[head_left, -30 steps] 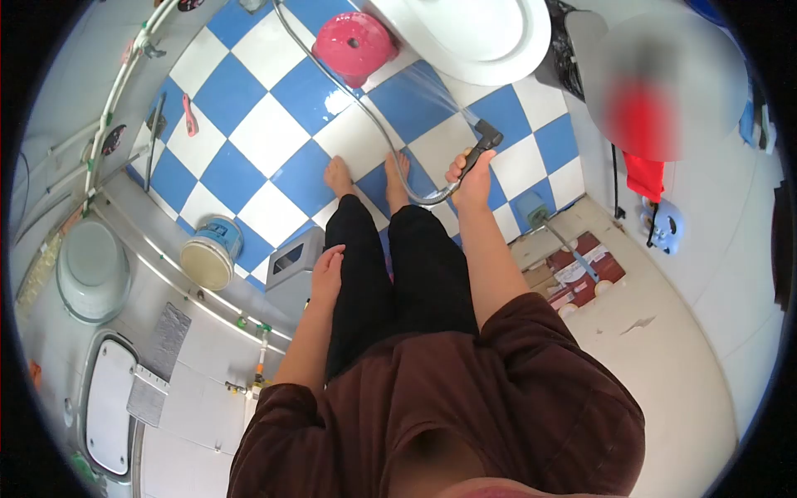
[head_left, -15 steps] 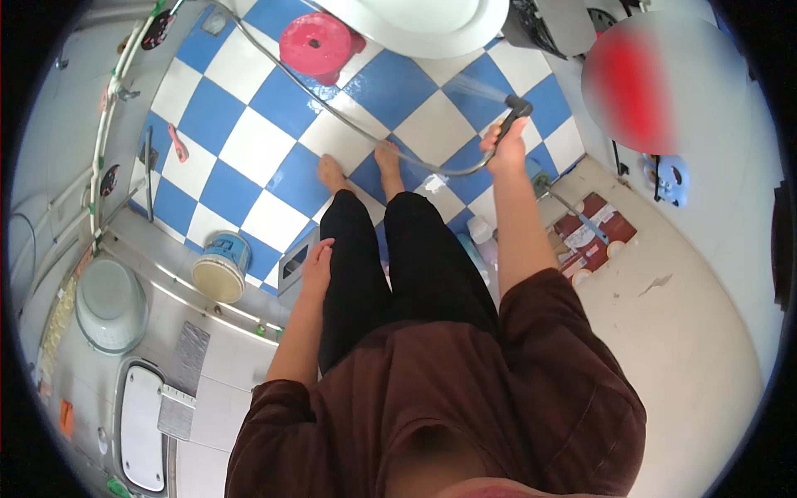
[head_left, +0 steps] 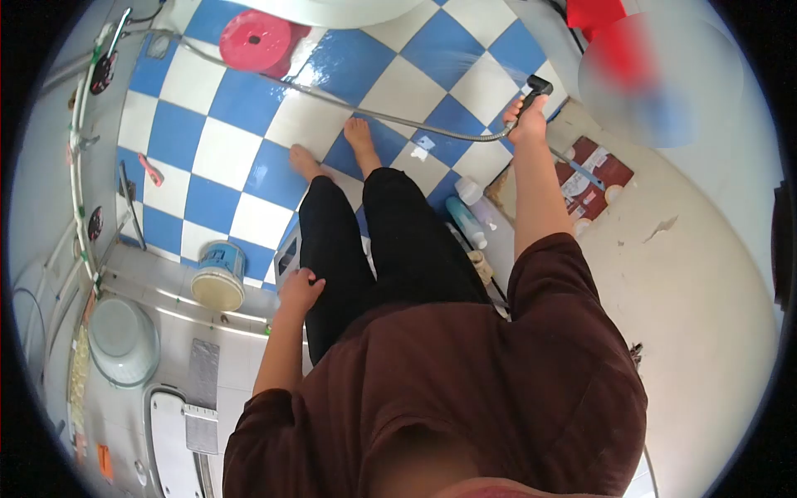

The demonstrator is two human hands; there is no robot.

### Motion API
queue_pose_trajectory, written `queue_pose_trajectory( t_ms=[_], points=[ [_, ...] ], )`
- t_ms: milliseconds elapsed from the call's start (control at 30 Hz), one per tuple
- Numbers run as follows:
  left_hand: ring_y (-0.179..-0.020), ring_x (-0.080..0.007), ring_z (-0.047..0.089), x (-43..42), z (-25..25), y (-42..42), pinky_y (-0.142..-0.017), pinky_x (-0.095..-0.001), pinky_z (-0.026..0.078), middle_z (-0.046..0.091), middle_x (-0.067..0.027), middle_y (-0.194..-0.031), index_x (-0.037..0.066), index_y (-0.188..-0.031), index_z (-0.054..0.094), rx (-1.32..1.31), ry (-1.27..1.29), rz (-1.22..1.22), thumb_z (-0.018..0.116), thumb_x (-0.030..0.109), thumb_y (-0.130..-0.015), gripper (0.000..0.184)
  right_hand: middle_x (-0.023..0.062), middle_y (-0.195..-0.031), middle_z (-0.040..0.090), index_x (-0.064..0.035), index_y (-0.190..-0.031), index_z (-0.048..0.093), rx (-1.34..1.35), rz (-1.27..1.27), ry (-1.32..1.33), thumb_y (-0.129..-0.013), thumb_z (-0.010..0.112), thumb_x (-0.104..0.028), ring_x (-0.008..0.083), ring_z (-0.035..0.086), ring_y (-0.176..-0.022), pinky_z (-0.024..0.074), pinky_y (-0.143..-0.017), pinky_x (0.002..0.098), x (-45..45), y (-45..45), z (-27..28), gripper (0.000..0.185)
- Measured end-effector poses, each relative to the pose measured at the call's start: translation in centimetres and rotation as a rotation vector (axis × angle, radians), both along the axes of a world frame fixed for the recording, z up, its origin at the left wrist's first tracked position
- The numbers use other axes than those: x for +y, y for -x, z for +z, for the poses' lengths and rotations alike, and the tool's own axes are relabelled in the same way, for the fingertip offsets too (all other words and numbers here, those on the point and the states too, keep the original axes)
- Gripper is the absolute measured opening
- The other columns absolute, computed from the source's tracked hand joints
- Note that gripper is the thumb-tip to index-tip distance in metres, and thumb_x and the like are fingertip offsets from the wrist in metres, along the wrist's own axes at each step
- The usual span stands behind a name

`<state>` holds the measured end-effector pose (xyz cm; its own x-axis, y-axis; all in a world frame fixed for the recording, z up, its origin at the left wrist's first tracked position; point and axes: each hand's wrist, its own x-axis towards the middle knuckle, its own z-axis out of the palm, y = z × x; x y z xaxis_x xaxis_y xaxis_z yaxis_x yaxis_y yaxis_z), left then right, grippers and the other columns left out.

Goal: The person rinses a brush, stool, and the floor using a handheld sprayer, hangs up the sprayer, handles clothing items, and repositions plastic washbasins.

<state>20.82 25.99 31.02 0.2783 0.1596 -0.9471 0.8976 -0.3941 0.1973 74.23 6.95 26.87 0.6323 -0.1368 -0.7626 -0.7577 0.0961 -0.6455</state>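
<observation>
- Shower head [head_left: 540, 85]: held in the right hand [head_left: 528, 123], out in front and to the person's right, above the tiled floor [head_left: 219, 145].
- Right hand: fingers wrapped round the handle, closed on it.
- Long axis: handle runs on roughly in line with the forearm, away from the body; nozzle end beyond the fist, bent over.
- Faint spray leaves the nozzle leftward over the tiles.
- Hose [head_left: 415, 125]: leaves the grip and crosses to the left, passing just beyond the toes and close by the pink stool [head_left: 237, 46].
- Stool: ahead and left of the right hand, well apart from it.
- Left hand [head_left: 300, 290]: beside the left trouser leg [head_left: 336, 257], fingers part curled; cannot tell whether it grips anything. Far from the nozzle; right is nearer.
</observation>
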Motion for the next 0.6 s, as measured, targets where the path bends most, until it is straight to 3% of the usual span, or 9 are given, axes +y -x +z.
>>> queue_pose_trajectory(
  t_ms=[100, 333, 467, 600],
  points=[
    [-0.099, -0.0297, 0.056, 0.2, 0.4, 0.0, -0.084, -0.0427, 0.045, 0.058, -0.0099, -0.097, 0.013, -0.083, 0.061, -0.025, 0.111, -0.077, 0.064, 0.028, -0.075, 0.017, 0.0022, -0.062, 0.041, -0.0073, -0.081, 0.040, -0.137, -0.055, -0.011, -0.091, 0.028, -0.061, 0.0127, 0.035, -0.050, 0.0317, -0.043, 0.0249, -0.6, -1.7, 1.7, 0.056],
    [-0.102, -0.0288, 0.055, 0.7, 1.6, -1.9, -0.087, -0.0432, 0.043, 0.058, -0.0097, -0.100, 0.015, -0.083, 0.062, -0.014, 0.049, -0.259, 0.063, 0.024, -0.076, 0.012, 0.0031, -0.060, 0.040, -0.0077, -0.076, 0.039, -0.345, -0.109, 0.033, -0.093, 0.024, -0.057, 0.0146, 0.034, -0.049, 0.0320, -0.043, 0.0270, -1.2, -7.3, 5.0, 0.054],
    [-0.104, -0.0295, 0.054, 0.1, 0.5, -1.2, -0.089, -0.0421, 0.043, 0.057, -0.0108, -0.102, 0.014, -0.082, 0.063, 0.005, 0.024, -0.327, 0.061, 0.022, -0.077, 0.010, 0.0026, -0.058, 0.040, -0.0069, -0.075, 0.040, -0.126, -0.211, 0.038, -0.092, 0.026, -0.059, 0.0138, 0.036, -0.046, 0.0312, -0.040, 0.0259, -3.1, -7.9, 5.1, 0.056],
    [-0.100, -0.0308, 0.054, 1.6, 1.9, -1.5, -0.086, -0.0391, 0.043, 0.056, -0.0109, -0.096, 0.012, -0.079, 0.063, -0.128, 0.231, -0.279, 0.060, 0.019, -0.077, 0.008, 0.0011, -0.056, 0.040, -0.0059, -0.078, 0.043, 0.062, -0.119, 0.098, -0.090, 0.027, -0.061, 0.0125, 0.036, -0.045, 0.0316, -0.039, 0.0236, -7.0, -5.1, 2.5, 0.058]
  ],
)
